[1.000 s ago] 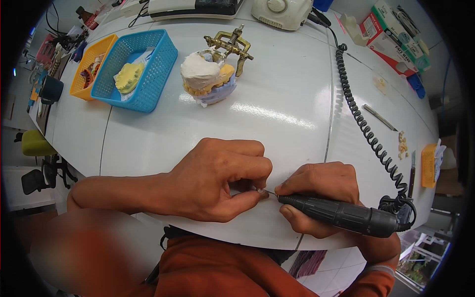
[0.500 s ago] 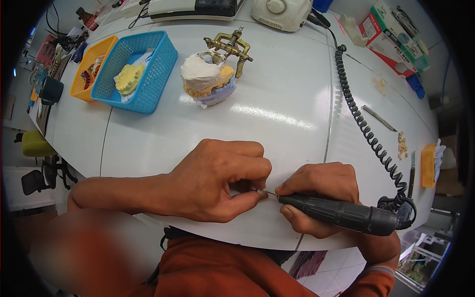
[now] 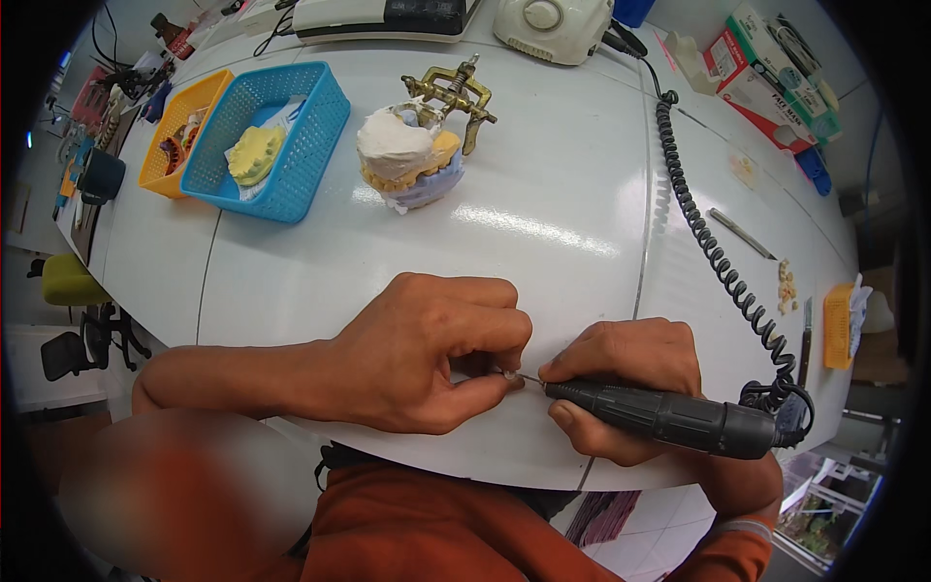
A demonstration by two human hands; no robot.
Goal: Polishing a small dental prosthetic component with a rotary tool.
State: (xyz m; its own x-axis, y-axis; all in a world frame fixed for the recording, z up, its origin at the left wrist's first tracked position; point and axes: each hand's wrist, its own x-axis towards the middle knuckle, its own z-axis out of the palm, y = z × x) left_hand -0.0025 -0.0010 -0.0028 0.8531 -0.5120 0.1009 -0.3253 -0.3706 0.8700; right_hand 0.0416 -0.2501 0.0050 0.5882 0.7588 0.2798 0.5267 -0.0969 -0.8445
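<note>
Rust-orange top (image 3: 427, 524), pale-edged sleeve (image 3: 732, 557)

Black ribbed handpiece (image 3: 669, 415), slanted, thin bit (image 3: 530, 377) leftward; tiny pale piece (image 3: 510, 374) at bit tip.

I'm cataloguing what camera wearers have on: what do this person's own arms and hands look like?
The left hand and right hand wear no gloves, and no rings show. The left forearm is bare too. On the right arm is a rust-orange sleeve, with a pale band near its edge, perhaps trim.
</note>
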